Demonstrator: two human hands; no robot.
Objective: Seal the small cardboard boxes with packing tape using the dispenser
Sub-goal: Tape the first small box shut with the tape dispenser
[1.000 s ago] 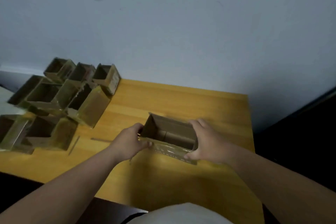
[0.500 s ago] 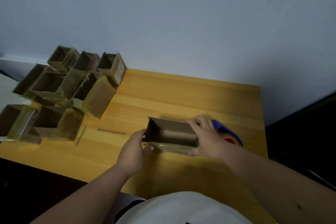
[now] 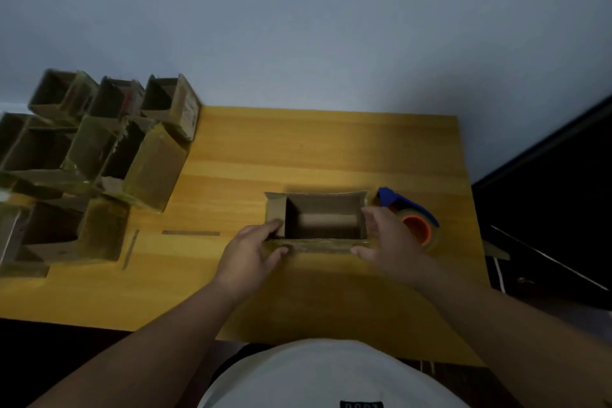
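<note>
- The box (image 3: 320, 221) sits open-topped on the table (image 3: 331, 149), right of centre, flaps up, and you can see straight down to its floor.
- Left hand (image 3: 249, 253) grips the box's near-left corner, thumb curled on the near wall, fingers over the left rim.
- Right hand (image 3: 389, 237) holds the near-right corner the same way, thumb low on the near wall, fingers up along the right side.
- Dispenser (image 3: 409, 219), blue with an orange core, lies on the table just right of the box, partly behind the right hand.
- A stack (image 3: 96, 162) of open boxes crowds the table's far-left corner, well apart from the action.
- Two thin strips (image 3: 190, 233) lie flat between the stack and the left hand.
</note>
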